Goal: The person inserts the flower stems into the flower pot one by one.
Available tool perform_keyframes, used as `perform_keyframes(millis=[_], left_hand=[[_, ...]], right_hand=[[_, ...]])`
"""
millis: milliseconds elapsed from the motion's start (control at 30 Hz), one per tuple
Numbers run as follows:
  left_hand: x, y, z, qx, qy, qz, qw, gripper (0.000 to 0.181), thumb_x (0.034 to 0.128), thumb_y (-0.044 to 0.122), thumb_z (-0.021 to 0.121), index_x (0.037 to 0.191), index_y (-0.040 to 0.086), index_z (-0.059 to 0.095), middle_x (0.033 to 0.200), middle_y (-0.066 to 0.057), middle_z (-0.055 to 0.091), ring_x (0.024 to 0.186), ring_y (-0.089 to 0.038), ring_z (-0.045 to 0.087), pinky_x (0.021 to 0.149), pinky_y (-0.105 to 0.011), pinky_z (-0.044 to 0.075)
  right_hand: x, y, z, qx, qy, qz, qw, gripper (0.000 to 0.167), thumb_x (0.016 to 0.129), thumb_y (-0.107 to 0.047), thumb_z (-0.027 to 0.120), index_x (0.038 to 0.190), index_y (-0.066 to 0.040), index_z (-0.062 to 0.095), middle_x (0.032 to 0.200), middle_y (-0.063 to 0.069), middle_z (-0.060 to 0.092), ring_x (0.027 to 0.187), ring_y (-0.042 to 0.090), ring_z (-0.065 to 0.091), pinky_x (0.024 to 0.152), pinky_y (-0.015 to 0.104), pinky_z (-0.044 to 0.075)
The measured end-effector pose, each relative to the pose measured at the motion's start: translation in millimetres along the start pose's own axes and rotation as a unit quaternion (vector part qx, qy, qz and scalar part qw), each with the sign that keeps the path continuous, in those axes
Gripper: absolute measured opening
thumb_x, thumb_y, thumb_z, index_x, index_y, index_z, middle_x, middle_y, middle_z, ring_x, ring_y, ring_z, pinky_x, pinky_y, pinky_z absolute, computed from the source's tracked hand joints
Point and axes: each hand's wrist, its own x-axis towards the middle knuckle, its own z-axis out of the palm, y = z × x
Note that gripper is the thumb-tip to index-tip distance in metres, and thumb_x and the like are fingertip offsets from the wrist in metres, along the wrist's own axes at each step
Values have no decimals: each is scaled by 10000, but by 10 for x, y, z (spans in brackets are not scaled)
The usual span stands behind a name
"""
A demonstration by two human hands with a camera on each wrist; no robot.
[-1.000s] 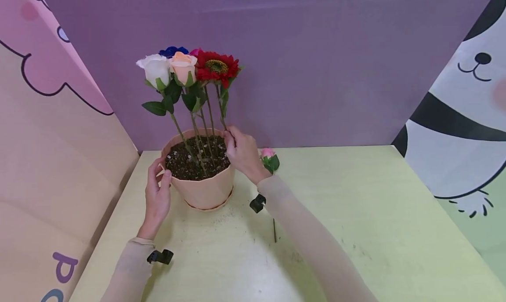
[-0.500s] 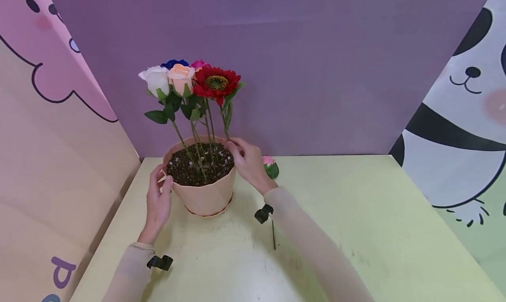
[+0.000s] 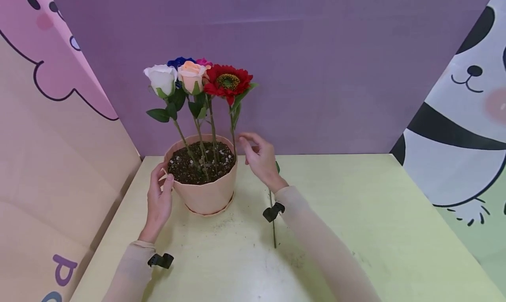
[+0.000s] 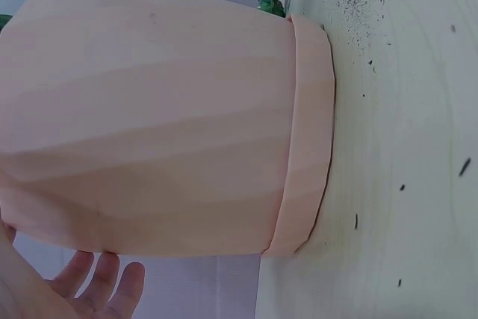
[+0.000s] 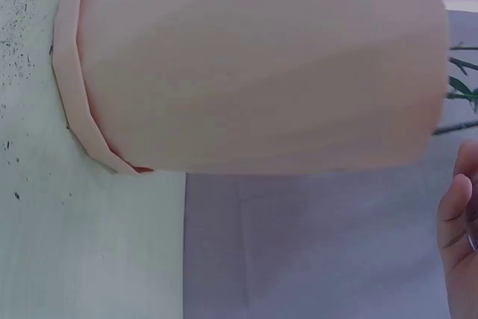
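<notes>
A peach flower pot (image 3: 205, 198) full of dark soil (image 3: 186, 168) stands on its saucer at the table's left. My left hand (image 3: 159, 205) holds the pot's left side, thumb near the rim and fingers against the wall. Just right of the rim, my right hand (image 3: 261, 161) hovers with loosely bent fingers and nothing between them. Closest to it is the stem of a red daisy-like flower (image 3: 229, 82). Also upright in the soil are a white rose (image 3: 161, 78), a peach rose (image 3: 192, 77), a blue flower (image 3: 181, 62) and a bright pink one (image 3: 204, 62), both partly hidden.
Another flower's stem (image 3: 273, 231) lies on the pale table (image 3: 332, 196) below my right wrist; its bloom is hidden behind the hand. Soil crumbs (image 3: 223, 225) dot the tabletop. A purple backdrop (image 3: 316, 86) rises behind, with printed panels at both sides.
My right hand has let go of the red flower's stem and moved slightly right. That flower now stands a little further right. My left hand stays at the pot.
</notes>
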Motion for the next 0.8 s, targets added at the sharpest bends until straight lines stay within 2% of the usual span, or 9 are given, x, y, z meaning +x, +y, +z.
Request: perform_keyframes(millis=[133, 233, 367, 467, 633, 700, 800], left_hand=[[-5, 12, 0, 35, -23, 7, 10000, 525, 1159, 327, 432, 1658, 199, 331, 1655, -203, 387, 1312, -314, 550, 941, -221, 417], [-1, 12, 1, 3, -18, 6, 10000, 524, 1158, 335, 433, 1653, 193, 338, 1653, -195, 390, 1309, -313, 546, 963, -268, 417], [12, 15, 1, -31, 6, 25, 10000, 521, 1156, 343, 436, 1644, 180, 353, 1650, -179, 402, 1309, -325, 543, 997, -354, 417], [23, 18, 1, -26, 17, 32, 10000, 520, 1155, 343, 440, 1641, 178, 358, 1646, -177, 411, 1321, -348, 541, 1013, -382, 418], [38, 6, -5, -52, -4, 19, 10000, 514, 1156, 336, 437, 1642, 188, 357, 1656, -163, 405, 1335, -355, 532, 1026, -391, 417], [34, -3, -8, -62, -20, 12, 10000, 514, 1157, 336, 433, 1643, 189, 354, 1660, -167, 396, 1332, -351, 530, 1021, -382, 415], [23, -10, -11, -68, -32, 13, 10000, 514, 1158, 334, 433, 1643, 185, 353, 1659, -178, 392, 1334, -360, 531, 1020, -384, 413]], right_hand=[[19, -22, -116, -9, 23, 110, 9999, 269, 1092, -191, 620, 1274, -22, 725, 1169, 207, 776, 465, 68, 526, 425, 241, 321], [23, -26, -209, -64, 50, 244, 9997, 252, 1088, -194, 630, 1260, -44, 737, 1184, 192, 781, 465, 69, 528, 428, 233, 333], [3, 7, -325, -137, 57, 546, 9984, 259, 1085, -224, 640, 1264, -65, 739, 1192, 188, 780, 481, 87, 545, 466, 223, 412], [-30, 54, -404, -169, 39, 812, 9965, 266, 1079, -231, 649, 1263, -60, 737, 1188, 201, 774, 537, 127, 597, 526, 209, 474], [-125, 150, -516, -329, 84, 1314, 9907, 260, 1067, -227, 664, 1241, -52, 745, 1113, 208, 774, 598, 102, 641, 556, 204, 527], [-176, 209, -551, -375, 67, 1552, 9871, 259, 1061, -220, 668, 1235, -45, 747, 1064, 190, 776, 597, 77, 638, 562, 231, 553], [-267, 314, -604, -385, -47, 1868, 9816, 285, 1058, -215, 673, 1242, -7, 737, 1012, 191, 780, 603, 76, 652, 620, 339, 620]])
